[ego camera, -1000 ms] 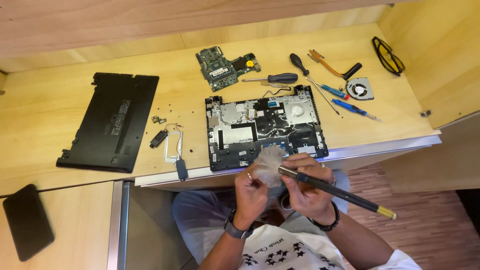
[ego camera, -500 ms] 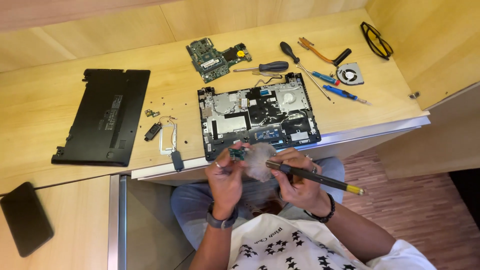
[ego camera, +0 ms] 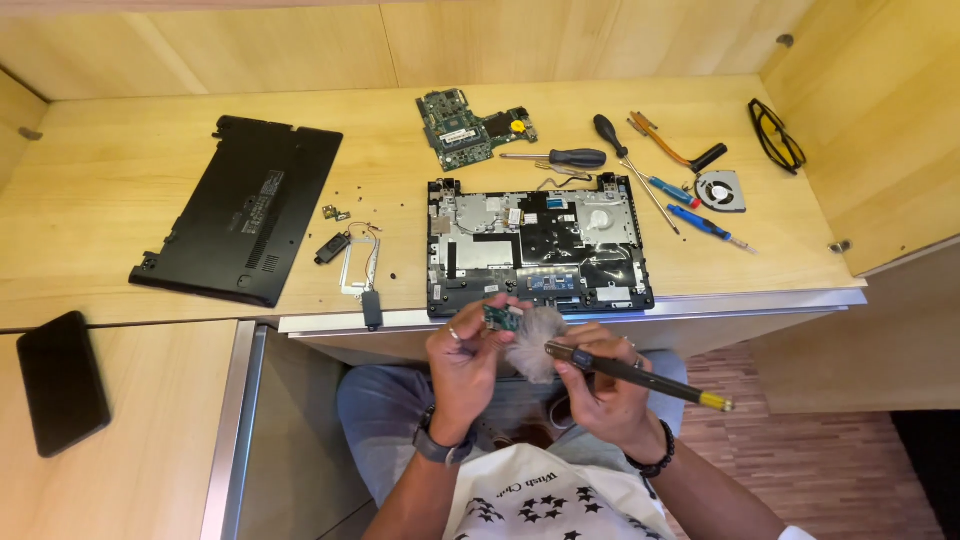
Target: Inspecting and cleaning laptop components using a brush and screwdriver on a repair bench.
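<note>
My left hand (ego camera: 465,365) pinches a small green circuit board (ego camera: 498,318) just below the desk's front edge. My right hand (ego camera: 600,385) grips a brush with a dark handle and yellow tip (ego camera: 640,376); its soft grey bristles (ego camera: 535,340) rest against the little board. Both hands hover over my lap, right in front of the opened laptop chassis (ego camera: 538,248) lying on the wooden desk (ego camera: 400,130).
A black laptop bottom cover (ego camera: 245,205) lies left, with loose screws, a speaker and cable (ego camera: 350,255) beside it. A green motherboard (ego camera: 470,125), screwdrivers (ego camera: 560,158), a fan (ego camera: 720,190) and glasses (ego camera: 775,135) sit behind. A black phone (ego camera: 62,380) rests on the lower left surface.
The small green board has come into clear view in my left hand, raised toward the desk edge. The brush stays against it, its handle swung slightly lower to the right.
</note>
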